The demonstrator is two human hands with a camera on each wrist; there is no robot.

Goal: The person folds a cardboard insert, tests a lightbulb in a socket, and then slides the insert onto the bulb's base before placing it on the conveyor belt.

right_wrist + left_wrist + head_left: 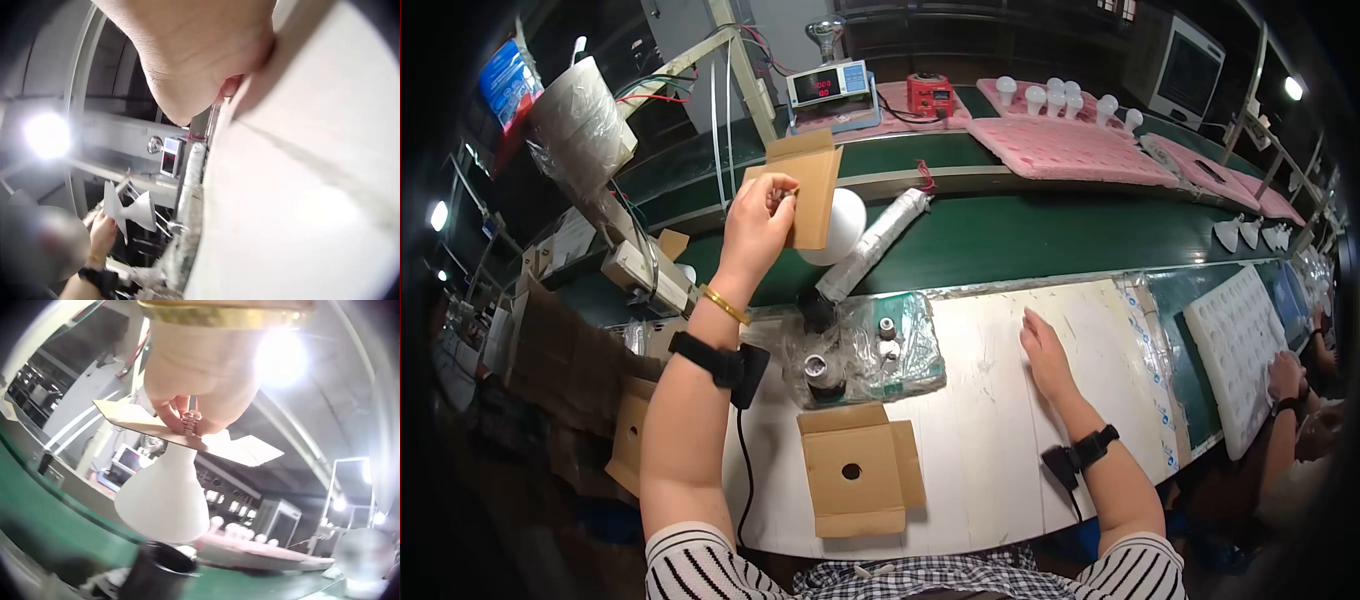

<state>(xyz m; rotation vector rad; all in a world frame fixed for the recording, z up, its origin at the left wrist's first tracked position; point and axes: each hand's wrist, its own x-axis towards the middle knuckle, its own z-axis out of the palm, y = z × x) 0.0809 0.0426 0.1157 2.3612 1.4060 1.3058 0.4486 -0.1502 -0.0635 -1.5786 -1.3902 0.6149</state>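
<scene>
Bulb (843, 225): one, white, flared, just left of centre in the upper half of the head frame; it hangs wide end down below my fingers.
Base (190, 424): ridged, metallic, standing up through the card (811, 205), which sits round the neck with flaps spread.
Left hand (757, 228): mine, thumb and fingers pinched together on the base.
Right hand (1048, 358): mine, right of centre, fingers extended and holding nothing, at the white table (990, 430) (whether the fingertips press it, I cannot tell).
Handling, bulb: probably light, smooth, a little slippery at the flare, and breakable if knocked; I judge the ridged base the surest hold.
Handling, card: thin, fairly stiff, likely to bend at its creases; best steadied by the edges.
Spare card (830, 508): one, lower centre, lying on the table, round hole in its middle.
</scene>
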